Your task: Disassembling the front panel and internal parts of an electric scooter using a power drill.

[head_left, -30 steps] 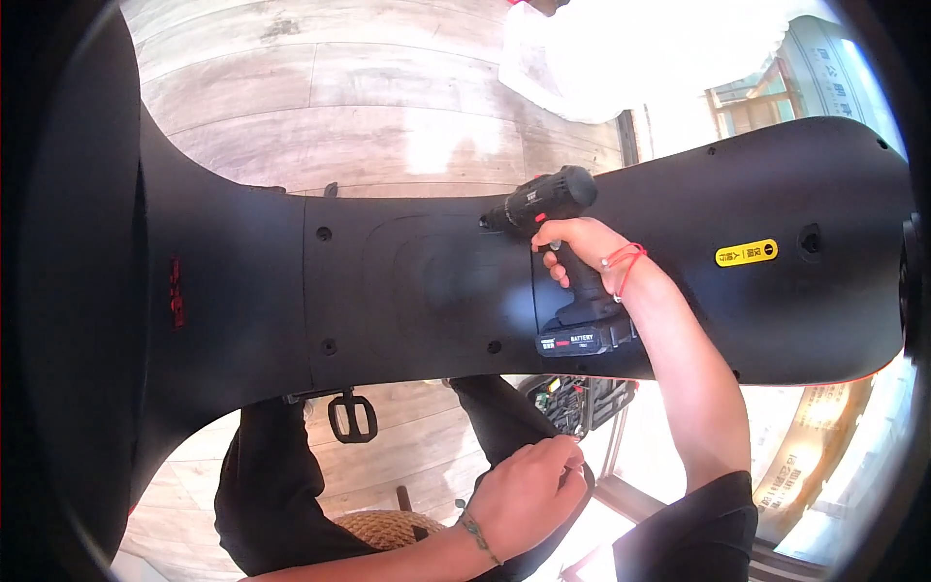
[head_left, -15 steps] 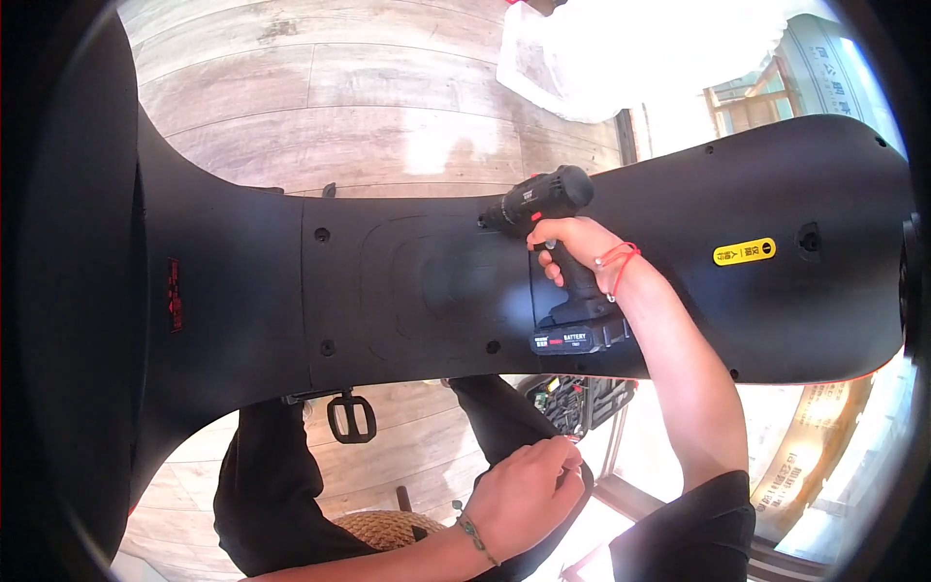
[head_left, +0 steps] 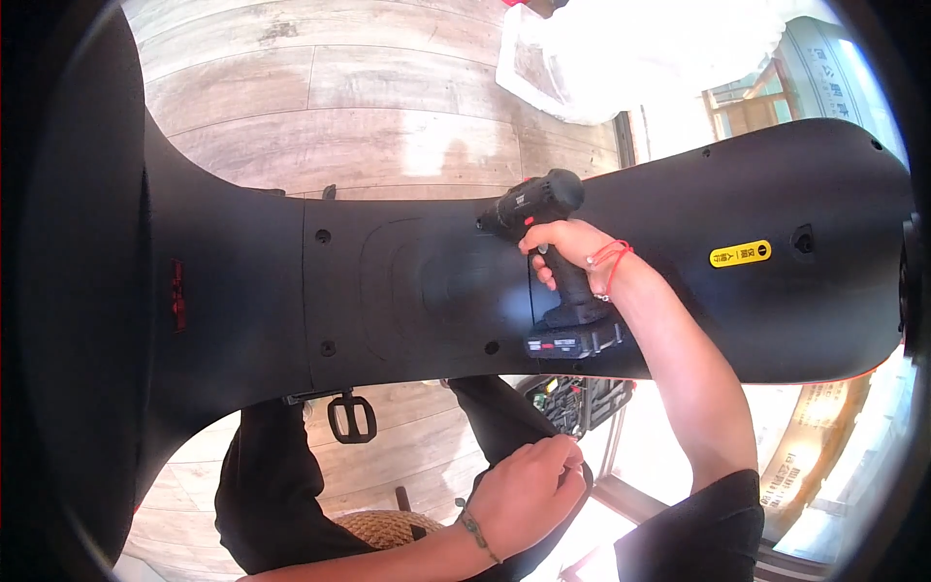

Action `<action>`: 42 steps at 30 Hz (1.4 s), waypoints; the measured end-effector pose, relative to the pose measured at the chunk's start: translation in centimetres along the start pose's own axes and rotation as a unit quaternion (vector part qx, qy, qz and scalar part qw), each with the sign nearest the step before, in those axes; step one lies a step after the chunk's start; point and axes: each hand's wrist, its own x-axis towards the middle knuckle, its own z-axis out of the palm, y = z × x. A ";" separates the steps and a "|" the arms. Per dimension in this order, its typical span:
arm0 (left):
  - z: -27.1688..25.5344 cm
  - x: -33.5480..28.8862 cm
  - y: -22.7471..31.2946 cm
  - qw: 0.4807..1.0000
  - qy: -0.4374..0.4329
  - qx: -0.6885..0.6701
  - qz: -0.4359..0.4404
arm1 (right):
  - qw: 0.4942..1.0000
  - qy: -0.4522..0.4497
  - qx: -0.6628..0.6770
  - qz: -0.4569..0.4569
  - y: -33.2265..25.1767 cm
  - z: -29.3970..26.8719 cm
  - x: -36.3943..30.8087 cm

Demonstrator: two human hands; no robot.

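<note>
A long black plastic body panel [head_left: 407,291] lies across my lap, spanning the view from left to right. My right hand [head_left: 567,252] grips a black cordless drill [head_left: 543,218] by its handle, with the drill's nose against a screw hole near the panel's upper middle. A red cord circles that wrist. My left hand [head_left: 524,490] rests low near my thigh, fingers curled closed; whether it holds something small I cannot tell. Several other screw holes [head_left: 323,236] dot the panel's central plate.
A yellow sticker [head_left: 739,254] marks the panel's right part. Under the panel a black pedal [head_left: 351,417] and an open tool case [head_left: 572,398] sit on the wooden floor [head_left: 339,107]. A woven seat [head_left: 383,527] shows between my legs. White plastic sheeting [head_left: 621,48] lies at the top.
The drill and my right hand have held nearly still on the same screw hole. My left hand has stayed by my thigh.
</note>
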 end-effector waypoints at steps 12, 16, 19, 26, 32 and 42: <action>-0.6 -0.5 -0.6 1.000 -0.008 0.006 0.011 | 0.946 -0.010 0.325 -0.006 1.8 2.6 0.9; -0.9 -0.8 -0.4 1.000 -0.008 0.005 0.000 | 0.935 0.002 0.355 0.001 2.9 3.5 1.2; -0.8 -0.9 -0.4 1.000 -0.008 -0.001 0.001 | 0.934 0.002 0.356 0.028 2.9 3.7 1.0; -0.6 -1.0 -0.6 1.000 0.001 0.000 0.010 | 0.972 -0.036 0.230 0.027 2.3 3.0 1.5; -0.7 -1.2 -0.4 1.000 0.014 -0.011 0.023 | 0.972 -0.028 0.232 0.016 2.5 2.5 0.8; -0.4 -1.3 -0.7 0.999 0.014 -0.005 0.036 | 0.971 -0.024 0.235 0.021 2.4 2.7 0.7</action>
